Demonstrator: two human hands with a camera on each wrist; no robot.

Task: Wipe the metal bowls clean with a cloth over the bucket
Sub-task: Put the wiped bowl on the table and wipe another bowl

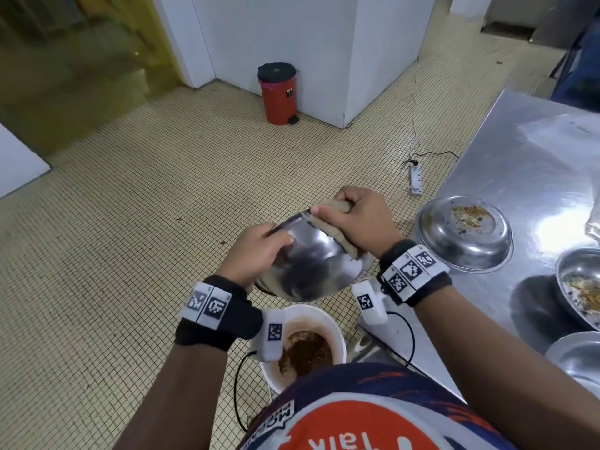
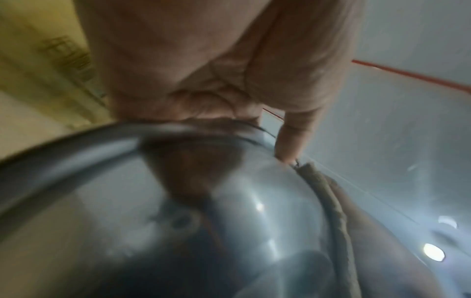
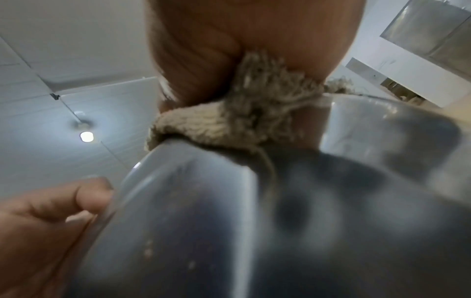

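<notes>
A shiny metal bowl (image 1: 311, 264) hangs tilted above a white bucket (image 1: 337, 332) that holds brown slops. My left hand (image 1: 259, 251) grips the bowl's left rim, thumb inside. My right hand (image 1: 360, 219) holds a beige cloth (image 1: 337, 235) and presses it against the bowl's far right rim. In the left wrist view the left hand (image 2: 216, 80) clamps the bowl's rim (image 2: 76, 149), with the cloth's edge (image 2: 331, 201) at the right. The right wrist view has the right hand (image 3: 229, 50) bunching the frayed cloth (image 3: 249, 115) on the bowl (image 3: 305, 201).
A steel table (image 1: 526, 164) stands at the right with a dirty upturned bowl (image 1: 464, 232) and two more bowls (image 1: 581, 287) near its edge. A red pedal bin (image 1: 277, 92) sits by the white pillar. A power strip (image 1: 416, 178) and its cable lie on the tiled floor.
</notes>
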